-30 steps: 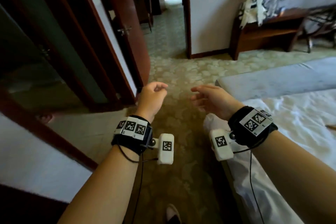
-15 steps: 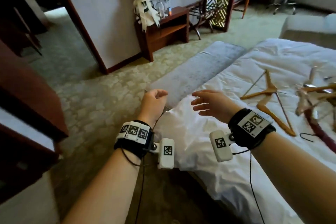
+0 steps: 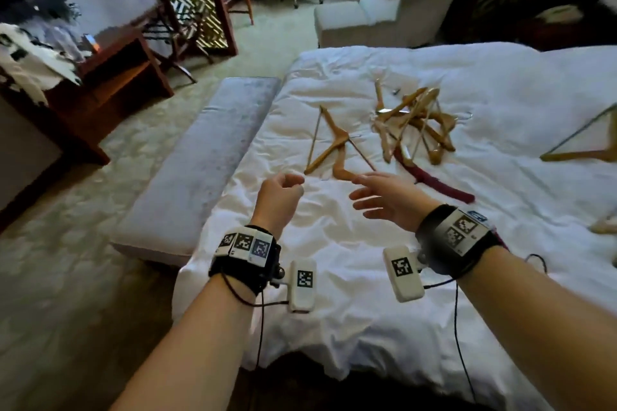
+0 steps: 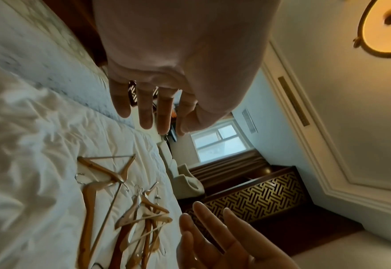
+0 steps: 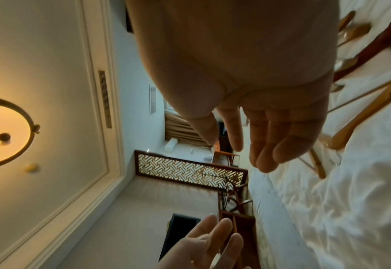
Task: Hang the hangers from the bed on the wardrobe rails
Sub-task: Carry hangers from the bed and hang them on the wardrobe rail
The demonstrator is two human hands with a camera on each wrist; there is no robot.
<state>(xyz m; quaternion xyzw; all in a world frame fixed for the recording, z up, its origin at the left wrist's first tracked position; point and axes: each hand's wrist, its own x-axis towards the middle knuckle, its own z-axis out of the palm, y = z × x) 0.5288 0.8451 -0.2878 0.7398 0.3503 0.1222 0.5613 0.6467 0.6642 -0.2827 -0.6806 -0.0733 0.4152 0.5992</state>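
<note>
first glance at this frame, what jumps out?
The tangled heap of wooden hangers on the white bed, with two more hangers lying crossed just to its left. In the foreground, the left hand and right hand hover empty over the sheet, short of the hangers, each wrist strapped with a marker-covered band. A dark red hanger lies at the heap's near edge.

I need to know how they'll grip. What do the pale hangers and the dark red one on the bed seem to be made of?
Pale hangers: apparently light wood with a smooth, slightly glossy finish, metal hooks and thin crossbars. Dark red hanger: matte, seemingly padded or fabric-covered; the exact covering is unclear. Both lie on the bed, on its wrinkled white sheet.
</note>
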